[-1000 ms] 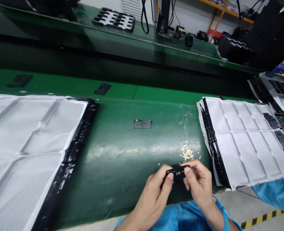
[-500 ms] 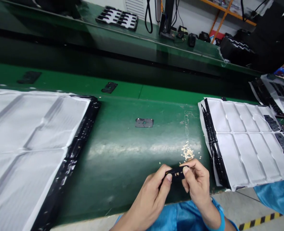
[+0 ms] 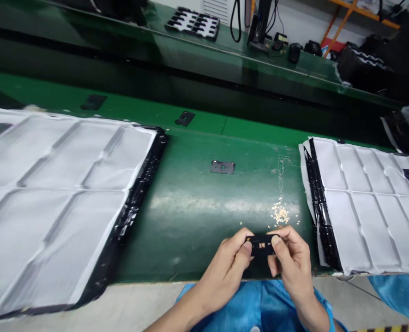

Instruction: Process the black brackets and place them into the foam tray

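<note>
Left hand (image 3: 230, 260) and right hand (image 3: 291, 258) pinch a small black plate (image 3: 261, 244); no writing is readable.

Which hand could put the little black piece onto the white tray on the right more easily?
Probably the right hand. Both hands pinch the small black piece, but the right one is closer to the right white tray; the left hand would have to cross over.

Left hand (image 3: 230, 263) and right hand (image 3: 291, 258) close together, fingertips pinched, forearms angled inward
</note>
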Action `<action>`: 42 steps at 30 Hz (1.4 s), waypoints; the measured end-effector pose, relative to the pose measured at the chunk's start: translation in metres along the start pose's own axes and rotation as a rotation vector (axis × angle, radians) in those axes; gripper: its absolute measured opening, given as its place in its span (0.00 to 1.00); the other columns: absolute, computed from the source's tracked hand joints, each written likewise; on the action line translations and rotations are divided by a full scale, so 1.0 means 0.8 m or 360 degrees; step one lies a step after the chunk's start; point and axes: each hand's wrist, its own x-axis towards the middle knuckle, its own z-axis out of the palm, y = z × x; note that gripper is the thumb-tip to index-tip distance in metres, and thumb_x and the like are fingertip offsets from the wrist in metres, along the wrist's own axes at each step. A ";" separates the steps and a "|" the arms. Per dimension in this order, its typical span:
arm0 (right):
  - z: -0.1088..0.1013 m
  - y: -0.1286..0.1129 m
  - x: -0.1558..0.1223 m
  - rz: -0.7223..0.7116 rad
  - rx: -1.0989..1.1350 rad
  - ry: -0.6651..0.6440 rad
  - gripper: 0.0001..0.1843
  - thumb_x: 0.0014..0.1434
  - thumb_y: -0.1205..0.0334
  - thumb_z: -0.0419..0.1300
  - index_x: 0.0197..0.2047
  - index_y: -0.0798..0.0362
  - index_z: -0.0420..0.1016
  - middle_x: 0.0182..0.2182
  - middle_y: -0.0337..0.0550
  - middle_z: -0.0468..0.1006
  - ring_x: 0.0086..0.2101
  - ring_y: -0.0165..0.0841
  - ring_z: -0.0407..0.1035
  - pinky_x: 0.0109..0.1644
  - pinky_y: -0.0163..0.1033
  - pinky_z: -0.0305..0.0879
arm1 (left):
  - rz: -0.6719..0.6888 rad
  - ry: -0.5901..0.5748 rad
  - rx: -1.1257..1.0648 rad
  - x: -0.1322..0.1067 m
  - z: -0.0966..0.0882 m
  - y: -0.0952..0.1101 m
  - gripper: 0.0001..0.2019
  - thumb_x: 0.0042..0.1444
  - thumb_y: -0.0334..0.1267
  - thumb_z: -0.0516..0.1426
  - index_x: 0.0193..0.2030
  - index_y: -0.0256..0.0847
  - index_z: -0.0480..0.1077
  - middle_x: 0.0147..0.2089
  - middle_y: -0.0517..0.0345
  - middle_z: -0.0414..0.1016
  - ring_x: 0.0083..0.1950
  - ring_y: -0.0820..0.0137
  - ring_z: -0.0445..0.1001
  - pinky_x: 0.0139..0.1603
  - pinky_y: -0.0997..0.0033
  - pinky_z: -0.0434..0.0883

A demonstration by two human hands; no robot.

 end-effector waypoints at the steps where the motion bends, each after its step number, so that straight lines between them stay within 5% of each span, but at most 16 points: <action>1: 0.000 -0.001 -0.002 -0.0012 -0.0015 -0.0014 0.18 0.68 0.46 0.64 0.37 0.54 0.76 0.17 0.29 0.66 0.12 0.21 0.60 0.15 0.26 0.55 | 0.0003 0.0002 -0.0044 0.002 0.001 0.000 0.19 0.74 0.50 0.44 0.33 0.44 0.61 0.26 0.65 0.60 0.27 0.71 0.61 0.28 0.75 0.59; 4: -0.001 -0.002 -0.005 -0.0029 -0.0031 -0.0028 0.17 0.68 0.48 0.65 0.38 0.54 0.77 0.17 0.29 0.66 0.12 0.22 0.62 0.16 0.25 0.56 | -0.0005 0.0002 -0.0170 0.003 0.003 -0.002 0.20 0.74 0.52 0.45 0.32 0.44 0.59 0.25 0.69 0.53 0.24 0.74 0.54 0.26 0.75 0.55; 12: -0.003 0.003 -0.004 -0.0048 -0.0107 0.0020 0.17 0.69 0.48 0.64 0.38 0.54 0.78 0.15 0.29 0.67 0.12 0.22 0.61 0.17 0.25 0.56 | 0.0062 -0.0062 -0.0223 -0.001 0.002 -0.008 0.18 0.75 0.49 0.46 0.36 0.41 0.63 0.25 0.68 0.57 0.25 0.75 0.55 0.27 0.74 0.55; 20: -0.003 0.012 -0.014 -0.0176 -0.0228 -0.0043 0.11 0.71 0.55 0.62 0.41 0.53 0.79 0.17 0.31 0.69 0.15 0.25 0.66 0.19 0.27 0.62 | -0.0080 0.0166 -0.0252 0.001 0.010 -0.016 0.21 0.72 0.54 0.46 0.31 0.42 0.60 0.26 0.67 0.53 0.26 0.74 0.54 0.25 0.77 0.54; 25: -0.006 0.017 -0.020 -0.0354 -0.0383 -0.0099 0.07 0.71 0.61 0.62 0.47 0.52 0.81 0.26 0.36 0.74 0.18 0.26 0.70 0.23 0.30 0.66 | -0.0357 0.0271 -0.0551 0.009 0.014 -0.006 0.18 0.65 0.51 0.51 0.28 0.44 0.55 0.25 0.69 0.50 0.24 0.76 0.50 0.23 0.80 0.53; 33: -0.012 -0.005 -0.001 0.0132 -0.0149 -0.0231 0.16 0.70 0.49 0.63 0.42 0.55 0.78 0.14 0.30 0.68 0.13 0.23 0.59 0.19 0.28 0.56 | -0.0302 0.0037 -0.0756 -0.001 0.014 0.001 0.18 0.68 0.54 0.51 0.31 0.44 0.57 0.22 0.73 0.48 0.22 0.77 0.48 0.22 0.79 0.51; 42: 0.001 0.001 0.004 0.0227 -0.0042 -0.0132 0.21 0.66 0.43 0.65 0.36 0.55 0.77 0.13 0.28 0.63 0.11 0.22 0.56 0.16 0.27 0.50 | -0.0317 0.0189 -0.0489 -0.002 0.009 -0.003 0.20 0.70 0.53 0.48 0.30 0.44 0.56 0.26 0.69 0.49 0.25 0.75 0.49 0.23 0.78 0.52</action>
